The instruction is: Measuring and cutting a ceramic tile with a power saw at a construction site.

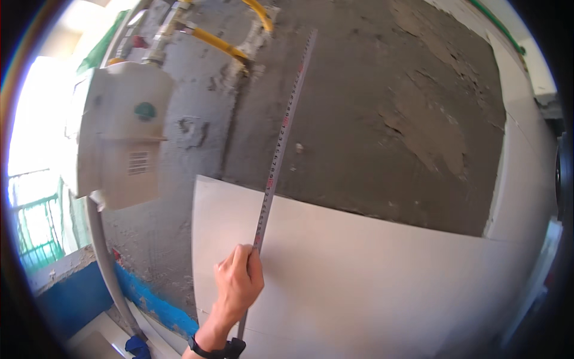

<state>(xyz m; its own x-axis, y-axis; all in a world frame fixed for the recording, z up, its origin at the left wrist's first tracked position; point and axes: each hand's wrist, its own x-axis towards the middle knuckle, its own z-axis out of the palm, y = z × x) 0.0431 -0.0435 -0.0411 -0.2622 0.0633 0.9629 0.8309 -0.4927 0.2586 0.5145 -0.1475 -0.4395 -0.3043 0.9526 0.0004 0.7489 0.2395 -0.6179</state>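
My left hand (239, 278) is closed in a pinch on a steel tape measure (278, 149), its fingertips over a white wall tile. A black band (215, 348) circles the wrist. From my fingers the extended blade slants up and slightly right, across the tile's top edge and onto the grey mortar wall. Its free tip lies high on that wall. Below the hand, a short stretch of blade shows beside the wrist. The tape's case cannot be made out. My right hand is out of the picture.
Large white tiles (359, 281) cover the lower wall, with rough grey mortar (359, 107) above. At left hang a beige meter box (128, 131) and yellow pipes (215, 43). A grey pipe (107, 269) runs down past a blue-painted strip (155, 302). White tiles (526, 155) border the right.
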